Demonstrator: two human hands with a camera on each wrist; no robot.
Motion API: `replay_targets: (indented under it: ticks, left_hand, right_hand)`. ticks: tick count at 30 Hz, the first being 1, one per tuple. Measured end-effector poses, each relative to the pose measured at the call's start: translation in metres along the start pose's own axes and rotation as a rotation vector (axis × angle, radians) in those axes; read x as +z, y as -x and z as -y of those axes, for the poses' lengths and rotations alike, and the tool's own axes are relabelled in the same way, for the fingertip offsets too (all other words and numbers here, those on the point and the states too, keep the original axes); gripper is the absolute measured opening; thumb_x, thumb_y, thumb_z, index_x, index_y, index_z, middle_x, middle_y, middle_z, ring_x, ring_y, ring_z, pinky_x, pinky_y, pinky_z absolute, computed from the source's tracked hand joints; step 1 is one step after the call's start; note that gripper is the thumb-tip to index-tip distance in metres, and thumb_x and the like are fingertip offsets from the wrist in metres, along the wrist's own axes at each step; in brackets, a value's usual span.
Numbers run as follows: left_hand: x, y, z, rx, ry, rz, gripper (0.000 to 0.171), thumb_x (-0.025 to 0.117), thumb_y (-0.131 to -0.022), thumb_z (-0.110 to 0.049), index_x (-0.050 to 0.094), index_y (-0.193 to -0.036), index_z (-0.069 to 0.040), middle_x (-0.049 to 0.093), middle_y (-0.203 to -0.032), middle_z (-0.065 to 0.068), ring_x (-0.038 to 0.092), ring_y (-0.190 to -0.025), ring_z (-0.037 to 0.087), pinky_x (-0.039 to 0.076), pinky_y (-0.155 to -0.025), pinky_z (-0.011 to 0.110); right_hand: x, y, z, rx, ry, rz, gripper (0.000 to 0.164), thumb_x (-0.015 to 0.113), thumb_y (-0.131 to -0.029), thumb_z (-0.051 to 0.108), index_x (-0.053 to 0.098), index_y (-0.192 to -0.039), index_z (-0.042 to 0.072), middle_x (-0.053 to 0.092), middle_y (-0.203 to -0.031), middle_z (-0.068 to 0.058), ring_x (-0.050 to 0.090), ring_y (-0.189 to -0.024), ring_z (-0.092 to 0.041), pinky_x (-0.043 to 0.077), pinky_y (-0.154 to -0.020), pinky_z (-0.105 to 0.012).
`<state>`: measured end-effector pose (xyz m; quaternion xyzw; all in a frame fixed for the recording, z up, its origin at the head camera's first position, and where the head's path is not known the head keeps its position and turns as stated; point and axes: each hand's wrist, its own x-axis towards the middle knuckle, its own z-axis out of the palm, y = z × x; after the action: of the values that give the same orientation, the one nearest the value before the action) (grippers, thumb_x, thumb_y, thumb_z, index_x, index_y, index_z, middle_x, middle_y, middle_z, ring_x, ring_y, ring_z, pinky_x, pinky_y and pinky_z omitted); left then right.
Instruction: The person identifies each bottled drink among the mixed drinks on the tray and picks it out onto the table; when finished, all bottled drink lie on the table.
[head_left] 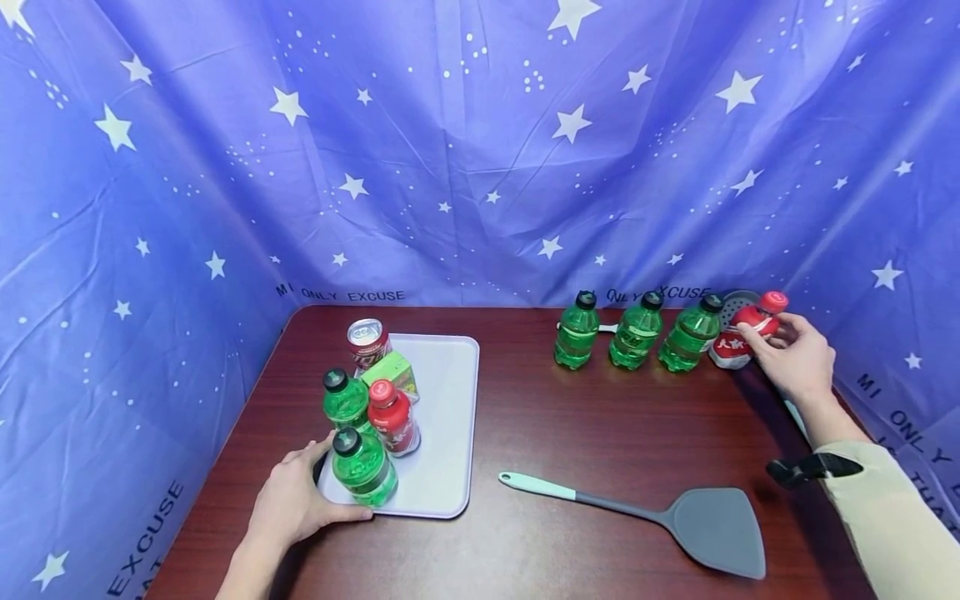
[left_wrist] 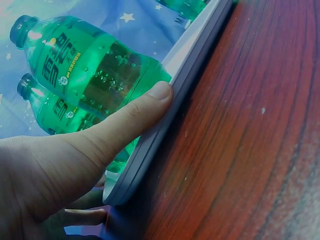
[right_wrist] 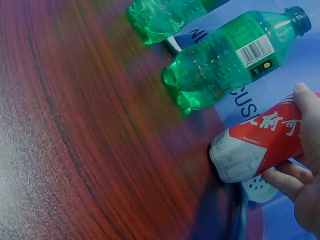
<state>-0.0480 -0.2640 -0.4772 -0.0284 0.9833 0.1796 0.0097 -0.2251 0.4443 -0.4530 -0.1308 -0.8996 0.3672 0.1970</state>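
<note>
At the right back of the table, my right hand [head_left: 797,354] holds a red-capped cola bottle [head_left: 731,347] between thumb and fingers. The bottle leans to the right in the head view, its base on or just above the wood. At the left, my left hand [head_left: 288,492] grips the near left corner of a white tray [head_left: 442,467], its thumb on the front rim beside a green soda bottle [left_wrist: 80,55]. The tray carries another green bottle [head_left: 347,402], a second red cola bottle [head_left: 394,421], a soda can [head_left: 368,343] and a green box [head_left: 393,375].
Several green bottles stand in a row at the back, including one [head_left: 692,335] next to the held cola. Behind that bottle lies a perforated skimmer [right_wrist: 257,187]. A grey spatula [head_left: 716,529] with a mint handle lies at the front. Starry blue cloth [head_left: 480,167] surrounds the table.
</note>
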Motion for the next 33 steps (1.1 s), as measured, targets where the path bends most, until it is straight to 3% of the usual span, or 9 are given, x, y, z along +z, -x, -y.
replay_targets:
  ticks: [3,6,9,12,15,19,22,27,33]
  left_hand:
    - [0.0,0.001,0.001,-0.006,-0.001,0.005,0.139,0.095,-0.044,-0.079,0.055,-0.152,-0.001,0.06,-0.143,0.038,0.06,-0.128,0.057,0.057,-0.093,0.069]
    - [0.002,0.0,0.0,-0.007,0.002,0.01,0.139,0.095,-0.044,-0.079,0.055,-0.152,-0.001,0.06,-0.143,0.038,0.06,-0.128,0.057,0.057,-0.094,0.069]
    - [0.002,0.0,-0.001,-0.008,0.001,0.017,0.139,0.095,-0.045,-0.08,0.054,-0.153,-0.001,0.059,-0.144,0.038,0.06,-0.129,0.057,0.057,-0.095,0.069]
    - [0.001,0.0,-0.001,-0.008,-0.001,0.018,0.139,0.095,-0.045,-0.079,0.054,-0.153,-0.001,0.059,-0.143,0.038,0.06,-0.128,0.058,0.057,-0.095,0.069]
    - [0.0,0.001,-0.001,-0.004,-0.002,0.016,0.139,0.095,-0.046,-0.079,0.054,-0.152,0.0,0.059,-0.143,0.039,0.06,-0.128,0.058,0.057,-0.095,0.069]
    - [-0.001,0.0,-0.001,0.003,-0.003,0.008,0.137,0.096,-0.046,-0.077,0.055,-0.151,0.001,0.06,-0.142,0.039,0.06,-0.127,0.058,0.057,-0.094,0.069]
    - [-0.002,0.0,-0.001,0.004,-0.004,0.007,0.137,0.096,-0.047,-0.076,0.055,-0.151,0.002,0.06,-0.141,0.039,0.06,-0.127,0.058,0.057,-0.093,0.069]
    - [-0.002,0.0,-0.001,0.007,-0.004,0.008,0.136,0.096,-0.047,-0.077,0.055,-0.151,0.002,0.06,-0.141,0.04,0.06,-0.127,0.059,0.057,-0.093,0.07]
    - [-0.002,-0.001,-0.001,0.018,-0.001,0.006,0.136,0.096,-0.047,-0.077,0.055,-0.151,0.001,0.061,-0.141,0.039,0.061,-0.126,0.058,0.057,-0.093,0.069]
  right_hand:
    - [0.0,0.0,0.001,-0.004,0.039,0.006,0.076,0.075,-0.095,0.051,0.056,-0.146,-0.003,0.063,-0.087,0.031,0.04,-0.067,0.036,0.041,-0.103,-0.031]
    - [-0.005,-0.003,0.003,0.017,0.062,-0.016,0.076,0.076,-0.094,0.052,0.058,-0.147,0.001,0.075,-0.106,0.007,0.042,-0.069,0.035,0.037,-0.079,-0.007]
    - [-0.009,-0.005,0.008,0.051,0.032,-0.066,0.075,0.079,-0.091,0.052,0.06,-0.149,0.009,0.076,-0.122,0.006,0.044,-0.073,0.034,0.036,-0.07,0.003]
    - [-0.016,-0.007,0.02,0.057,0.003,-0.134,0.071,0.081,-0.089,0.051,0.062,-0.149,0.017,0.074,-0.138,0.004,0.044,-0.08,0.034,0.035,-0.078,0.004]
    - [-0.023,-0.01,0.034,0.035,-0.032,-0.206,0.066,0.083,-0.087,0.05,0.066,-0.146,0.025,0.07,-0.144,0.003,0.046,-0.088,0.031,0.039,-0.09,0.001]
    - [-0.031,-0.016,0.061,-0.03,-0.155,-0.282,0.057,0.086,-0.086,0.04,0.069,-0.14,0.03,0.073,-0.139,0.013,0.057,-0.105,0.024,0.044,-0.108,-0.007]
    - [-0.036,-0.018,0.087,-0.105,-0.241,-0.307,0.055,0.088,-0.086,0.031,0.071,-0.138,0.028,0.074,-0.136,0.014,0.064,-0.115,0.015,0.045,-0.114,-0.013]
    - [-0.039,-0.012,0.131,-0.189,-0.344,-0.265,0.053,0.088,-0.086,0.021,0.072,-0.136,0.024,0.076,-0.128,0.015,0.067,-0.118,0.009,0.047,-0.114,-0.016]
    - [-0.029,0.002,0.174,-0.239,-0.451,-0.145,0.049,0.088,-0.086,0.013,0.075,-0.133,0.018,0.077,-0.116,0.02,0.072,-0.108,0.008,0.055,-0.1,-0.013]
